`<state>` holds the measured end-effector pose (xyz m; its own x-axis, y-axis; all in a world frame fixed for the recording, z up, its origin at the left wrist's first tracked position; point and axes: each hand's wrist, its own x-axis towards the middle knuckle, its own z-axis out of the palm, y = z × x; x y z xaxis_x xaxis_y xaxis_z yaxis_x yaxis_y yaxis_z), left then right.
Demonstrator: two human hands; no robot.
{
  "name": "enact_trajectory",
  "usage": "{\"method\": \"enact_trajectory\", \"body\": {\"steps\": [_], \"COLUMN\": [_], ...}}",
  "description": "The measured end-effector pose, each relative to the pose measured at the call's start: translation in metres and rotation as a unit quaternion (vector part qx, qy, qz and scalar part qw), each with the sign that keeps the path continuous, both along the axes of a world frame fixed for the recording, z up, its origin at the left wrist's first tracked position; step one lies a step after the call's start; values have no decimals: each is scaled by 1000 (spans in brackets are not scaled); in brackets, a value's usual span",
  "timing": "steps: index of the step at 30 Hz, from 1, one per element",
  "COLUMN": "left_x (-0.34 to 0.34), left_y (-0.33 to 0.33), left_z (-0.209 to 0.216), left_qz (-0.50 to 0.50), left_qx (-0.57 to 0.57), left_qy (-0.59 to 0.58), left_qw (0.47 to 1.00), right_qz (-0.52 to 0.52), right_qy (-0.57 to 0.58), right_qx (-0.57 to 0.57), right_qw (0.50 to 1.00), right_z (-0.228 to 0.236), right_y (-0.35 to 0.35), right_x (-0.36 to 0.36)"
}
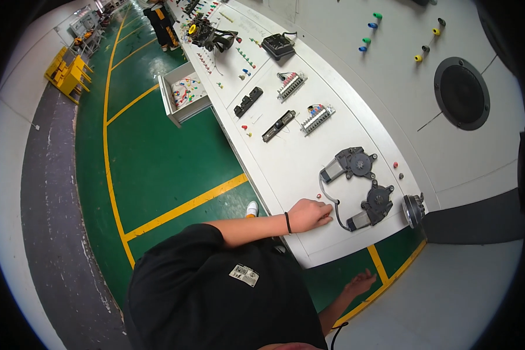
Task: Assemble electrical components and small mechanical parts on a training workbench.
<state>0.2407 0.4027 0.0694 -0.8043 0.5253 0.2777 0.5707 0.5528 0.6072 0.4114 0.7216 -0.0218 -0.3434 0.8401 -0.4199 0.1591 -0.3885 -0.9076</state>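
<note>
My left hand [310, 215], with a black band at the wrist, rests on the white bench panel with its fingers curled together. Their tips are close to the thin cable [338, 211] that joins two window motors, and anything in them is hidden. One window motor [351, 164] lies farther off; the other window motor [372, 205] lies just right of my left hand. A small red socket [319, 196] sits in the panel beside my knuckles. Past the near end of the bench, my right hand [360, 283] hangs over the floor, fingers apart, holding nothing.
A round lamp [413, 210] is fixed at the panel's right edge. Farther along are terminal strips [317, 120], a switch panel [248, 102] and a black box [278, 46]. An open drawer [169, 100] juts out on the left; another person [160, 24] stands beyond.
</note>
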Motion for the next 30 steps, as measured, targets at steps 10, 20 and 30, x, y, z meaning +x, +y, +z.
{"method": "enact_trajectory", "body": {"steps": [10,20,30], "left_x": [1,8,3], "left_y": [-3,2,-4], "left_z": [0,-4,4], "left_qz": [-21,49,-34], "left_qx": [34,78,72], "left_qy": [27,-5,22], "left_qw": [999,996,997], "right_qz": [91,100,85], "right_qy": [-72,-4,12], "right_qx": [448,49,185], "right_qw": [886,994,979], "right_z": [-60,-10,-56], "right_y": [36,7,53], "right_x": [15,12,20]}}
